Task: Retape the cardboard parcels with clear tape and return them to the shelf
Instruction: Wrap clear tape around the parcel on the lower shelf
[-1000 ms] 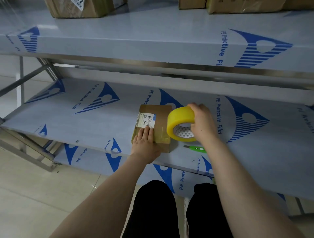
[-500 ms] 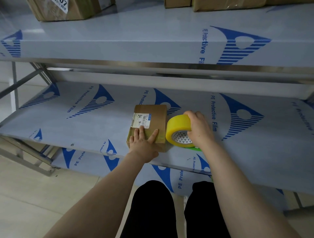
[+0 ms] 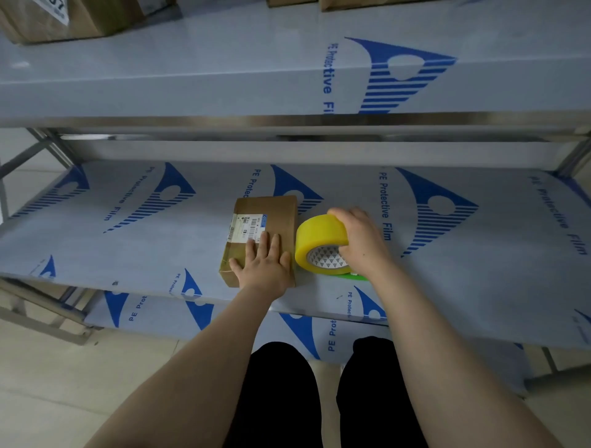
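A small cardboard parcel (image 3: 270, 217) with a white shipping label lies flat on the middle shelf (image 3: 134, 255), near its front edge. My left hand (image 3: 263, 265) rests palm down on the parcel's near end, fingers spread. Just right of the parcel stands a yellow roll of tape (image 3: 318, 239) on its edge, touching the shelf. My right hand (image 3: 359, 239) grips the roll from the right side and top.
A green utility knife (image 3: 355, 277) peeks out under the roll and my right wrist. The upper shelf (image 3: 192, 80) carries a labelled box (image 3: 60, 17) at far left and more boxes (image 3: 323, 3) at the top edge. A lower shelf and my dark trousers are below.
My right hand has lowered the tape roll from above the parcel's right edge down onto the shelf beside it. My left hand has flattened further onto the parcel.
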